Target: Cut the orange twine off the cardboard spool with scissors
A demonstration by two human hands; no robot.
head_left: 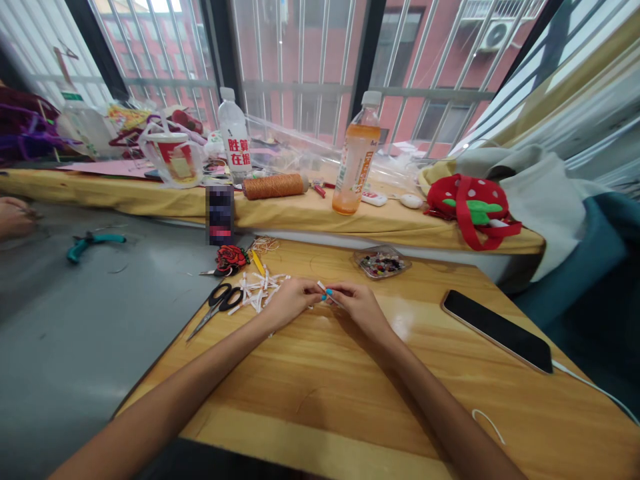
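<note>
Over the wooden table [310,367], my left hand [295,299] and my right hand [359,305] meet fingertip to fingertip. Both are closed in a pinch on a small white strip [321,287], whose end sticks up between them; blue nails show there. The fingers hide most of it. Left of my left hand lies a loose pile of similar short white strips [257,293]. Black-handled scissors [220,303] rest beside the pile, blades toward me. A clear tray of mixed beads [381,262] sits beyond my right hand.
A phone [497,330] with a white cable lies at the right. On the ledge stand a bottle of orange drink [356,157], a clear bottle [235,137], a thread spool [275,187] and a red strawberry bag [470,203]. Another person's hand [17,217] and teal pliers [93,245] are left.
</note>
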